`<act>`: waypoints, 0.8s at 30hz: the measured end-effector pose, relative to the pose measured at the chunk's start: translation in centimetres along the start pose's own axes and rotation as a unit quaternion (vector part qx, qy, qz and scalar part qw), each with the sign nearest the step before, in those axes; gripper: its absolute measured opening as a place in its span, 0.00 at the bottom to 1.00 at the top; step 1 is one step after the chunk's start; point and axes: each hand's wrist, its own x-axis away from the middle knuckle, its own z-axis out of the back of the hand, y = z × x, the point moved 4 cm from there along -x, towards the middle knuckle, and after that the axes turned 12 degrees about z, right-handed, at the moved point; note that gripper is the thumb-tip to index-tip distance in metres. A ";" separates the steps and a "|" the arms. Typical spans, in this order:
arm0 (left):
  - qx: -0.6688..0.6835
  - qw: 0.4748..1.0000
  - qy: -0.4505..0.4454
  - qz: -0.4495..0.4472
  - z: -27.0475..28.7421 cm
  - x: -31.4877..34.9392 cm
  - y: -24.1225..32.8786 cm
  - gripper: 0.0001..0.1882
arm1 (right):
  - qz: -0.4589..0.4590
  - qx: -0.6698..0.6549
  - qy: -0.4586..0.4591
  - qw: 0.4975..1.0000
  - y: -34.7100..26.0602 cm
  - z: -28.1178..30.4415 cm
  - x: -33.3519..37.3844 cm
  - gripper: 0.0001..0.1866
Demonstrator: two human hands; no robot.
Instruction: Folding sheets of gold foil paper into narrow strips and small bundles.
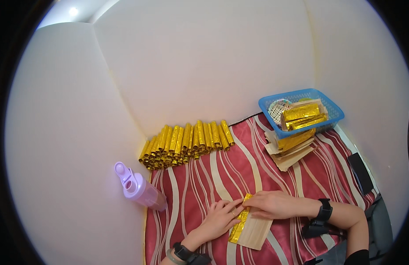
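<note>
A tan paper sheet (257, 232) with a shiny gold foil strip (239, 228) along its left side lies on the striped red cloth in front of me. My left hand (219, 218) reaches in from the left with its fingers stretched out, fingertips touching the foil edge. From the right, my right hand (268, 204) covers the sheet's upper part. Its fingers are bent together and pinch near the top of the foil. Its thumb and the paper under the palm are partly hidden.
Many gold paper rolls (187, 142) are piled along the back wall. A blue basket (300, 94) holds gold sheets and a woven item. Beside it lies a stack of foil papers (289, 154). A purple shaker bottle (142, 193) stands left; a dark phone-like slab (360, 173) lies right.
</note>
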 end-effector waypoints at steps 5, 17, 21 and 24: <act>0.021 0.996 0.080 0.043 1.3 0.0 0.3 0.20 | 0.058 0.184 0.004 0.981 1.4 -2.7 1.3 0.32; -0.006 0.993 0.112 0.032 1.2 0.3 0.3 0.12 | 0.009 0.290 0.050 0.956 1.7 -2.2 1.1 0.39; 0.018 0.992 0.110 0.061 0.7 0.5 0.3 0.12 | 0.027 0.275 0.059 0.959 1.8 -2.6 1.2 0.41; -0.033 0.989 0.116 0.082 0.3 0.7 1.3 0.15 | 0.022 0.286 0.038 0.957 0.7 -2.1 1.2 0.42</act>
